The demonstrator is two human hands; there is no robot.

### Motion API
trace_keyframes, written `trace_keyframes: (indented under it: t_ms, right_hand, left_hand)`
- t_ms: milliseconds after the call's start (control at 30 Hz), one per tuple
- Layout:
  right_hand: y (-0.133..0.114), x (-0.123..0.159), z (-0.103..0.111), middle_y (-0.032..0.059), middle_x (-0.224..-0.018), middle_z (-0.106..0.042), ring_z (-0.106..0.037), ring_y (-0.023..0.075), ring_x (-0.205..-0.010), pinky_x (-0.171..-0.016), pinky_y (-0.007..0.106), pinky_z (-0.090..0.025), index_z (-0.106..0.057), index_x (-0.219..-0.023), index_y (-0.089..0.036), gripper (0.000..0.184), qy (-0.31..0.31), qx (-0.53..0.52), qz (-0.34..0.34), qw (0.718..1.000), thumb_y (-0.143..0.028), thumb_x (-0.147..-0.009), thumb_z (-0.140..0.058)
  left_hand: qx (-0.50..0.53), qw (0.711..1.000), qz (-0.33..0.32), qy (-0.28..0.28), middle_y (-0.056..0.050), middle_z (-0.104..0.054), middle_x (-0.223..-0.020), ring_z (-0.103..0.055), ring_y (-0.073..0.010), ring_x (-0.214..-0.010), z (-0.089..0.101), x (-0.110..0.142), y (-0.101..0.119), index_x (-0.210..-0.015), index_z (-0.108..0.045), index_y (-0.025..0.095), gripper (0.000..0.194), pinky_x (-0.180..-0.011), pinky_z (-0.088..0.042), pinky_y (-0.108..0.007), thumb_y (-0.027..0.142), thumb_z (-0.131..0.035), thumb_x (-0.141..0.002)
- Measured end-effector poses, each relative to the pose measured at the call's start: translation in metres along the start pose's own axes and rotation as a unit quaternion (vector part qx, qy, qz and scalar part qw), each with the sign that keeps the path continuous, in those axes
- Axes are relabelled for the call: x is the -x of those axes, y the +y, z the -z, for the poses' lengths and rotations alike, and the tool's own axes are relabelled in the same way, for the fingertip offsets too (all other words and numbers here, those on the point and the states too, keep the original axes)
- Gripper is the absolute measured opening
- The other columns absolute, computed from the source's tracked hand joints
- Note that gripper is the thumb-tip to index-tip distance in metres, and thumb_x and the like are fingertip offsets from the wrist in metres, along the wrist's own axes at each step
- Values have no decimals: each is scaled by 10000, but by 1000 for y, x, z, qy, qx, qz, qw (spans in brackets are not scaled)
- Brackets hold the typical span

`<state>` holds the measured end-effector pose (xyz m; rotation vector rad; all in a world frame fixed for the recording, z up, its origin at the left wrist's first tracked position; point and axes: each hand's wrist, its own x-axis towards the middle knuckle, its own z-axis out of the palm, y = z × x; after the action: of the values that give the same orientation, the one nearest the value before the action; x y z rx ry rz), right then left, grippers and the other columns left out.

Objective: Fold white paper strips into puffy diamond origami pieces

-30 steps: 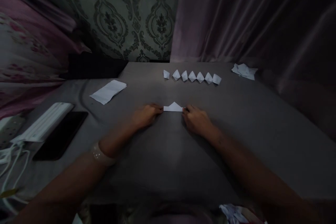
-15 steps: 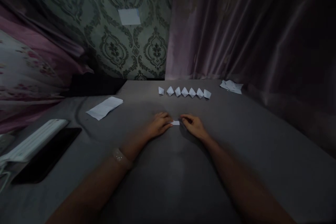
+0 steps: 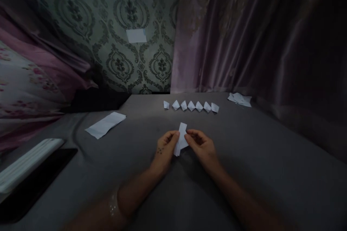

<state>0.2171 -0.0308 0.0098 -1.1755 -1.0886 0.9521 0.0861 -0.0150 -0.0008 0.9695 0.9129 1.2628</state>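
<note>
A small folded piece of white paper stands upright between my hands, a narrow strip at its top and a flap spreading low on the right. My left hand pinches its left edge, thumb in front. On the other edge my right hand closes with thumb and fingertips. Beyond them, several small white folded paper shapes with pointed tops sit in a row on the grey cloth-covered surface.
White paper sheets lie at the left, and a heap of crumpled paper at the far right. A dark phone-like slab and a white power strip are at the near left. A black cloth lies at the back left.
The paper was flat on the surface with a pointed middle, then mostly covered by my fingers. Now it is raised and turned upright in both hands. The view has tilted upward.
</note>
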Motion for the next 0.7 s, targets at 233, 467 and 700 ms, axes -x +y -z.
trace_keyframes:
  t_ms: [233, 467, 700]
  right_hand:
    - [-10, 4, 2, 35, -706, -702, -631, 156, -640, -602, 275, -494, -700, -787, -177, 239, 8, 51, 28, 998, -402, -706, -712]
    - [-11, 5, 8, 36, -768, -708, -640, 164, -690, -653, 289, -501, -706, -836, -188, 200, -16, 131, 71, 989, -373, -793, -643]
    - [-13, 7, 12, 38, -814, -693, -631, 166, -729, -680, 296, -504, -693, -893, -196, 197, -31, 201, 105, 973, -363, -840, -600]
  left_hand:
    - [10, 1000, -28, -8, -21, -698, -769, -597, -113, -721, -1, 4, 5, -860, -731, 152, 246, -677, -471, -208, 345, -775, -715]
    - [1, 999, -12, -36, -31, -709, -780, -550, -78, -588, 3, -1, 9, -863, -763, 159, 224, -560, -456, -195, 336, -764, -725]
    - [21, 998, 16, -50, -46, -718, -792, -602, -104, -567, 4, -3, 13, -827, -761, 152, 228, -490, -512, -210, 331, -787, -688]
